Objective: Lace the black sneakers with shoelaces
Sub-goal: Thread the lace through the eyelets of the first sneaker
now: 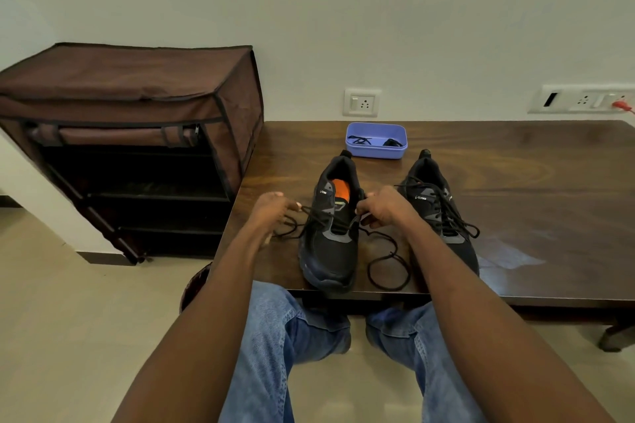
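Head view shows the left hand (271, 213) and right hand (379, 211) each pinching a shoelace (386, 263) end beside the near sneaker (330, 237) at the table (515, 182) edge; uneven pulling may leave mismatched ends or slip an eyelet.

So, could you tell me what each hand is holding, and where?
Both pinch the shoelace of the left sneaker: left hand one free end, right hand the strand beside the eyelets.

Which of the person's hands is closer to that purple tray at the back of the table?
The right. The right hand works at the near sneaker's right side, almost straight in front of the purple tray. The left hand sits farther off, left of that sneaker.
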Demonstrator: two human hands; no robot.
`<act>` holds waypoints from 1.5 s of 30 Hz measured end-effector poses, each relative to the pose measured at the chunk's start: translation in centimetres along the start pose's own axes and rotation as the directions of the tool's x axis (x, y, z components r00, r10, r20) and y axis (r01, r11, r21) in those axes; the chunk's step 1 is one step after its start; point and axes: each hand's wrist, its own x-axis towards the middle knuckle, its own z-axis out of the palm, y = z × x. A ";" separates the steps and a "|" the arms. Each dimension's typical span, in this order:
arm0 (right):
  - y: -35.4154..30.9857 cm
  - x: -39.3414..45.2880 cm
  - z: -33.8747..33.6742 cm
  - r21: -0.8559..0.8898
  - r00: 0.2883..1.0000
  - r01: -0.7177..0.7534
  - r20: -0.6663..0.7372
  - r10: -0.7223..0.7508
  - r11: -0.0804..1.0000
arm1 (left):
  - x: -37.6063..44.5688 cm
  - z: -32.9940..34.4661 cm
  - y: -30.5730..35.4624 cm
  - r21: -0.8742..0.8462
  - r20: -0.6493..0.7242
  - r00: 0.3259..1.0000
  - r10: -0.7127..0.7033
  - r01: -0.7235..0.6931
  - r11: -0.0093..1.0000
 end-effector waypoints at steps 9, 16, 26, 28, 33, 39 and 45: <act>-0.4 -0.2 0.7 -0.046 1.000 0.030 -0.003 -0.031 0.998 | -1.4 2.2 0.3 0.344 0.023 0.874 0.485 -0.463 0.817; -0.7 -0.3 1.3 -0.062 0.999 0.038 -0.020 -0.039 0.997 | -1.9 4.8 0.1 0.622 0.523 0.814 0.252 -0.567 0.540; -0.9 -0.4 1.3 -0.100 0.998 0.046 -0.029 -0.049 0.994 | -1.4 2.6 1.0 -0.031 0.232 0.967 0.103 -0.099 0.995; -0.8 -0.4 1.1 -0.100 0.999 0.038 -0.028 -0.041 0.994 | -0.5 1.6 0.9 -0.234 -0.086 0.996 0.001 -0.021 0.972; -0.7 -0.4 0.8 -0.130 0.999 0.031 -0.024 -0.035 0.991 | 0.0 -0.6 -0.8 -0.353 -0.457 0.859 -0.232 0.064 0.933; -0.7 -0.2 1.1 -0.142 0.999 0.045 0.001 -0.046 0.989 | -0.5 1.5 -0.4 0.340 -0.212 0.902 0.375 -0.292 0.894; -0.6 -0.1 1.2 -0.132 0.999 0.033 -0.006 -0.034 0.991 | -1.7 4.3 -0.4 0.597 0.465 0.821 0.331 -0.567 0.567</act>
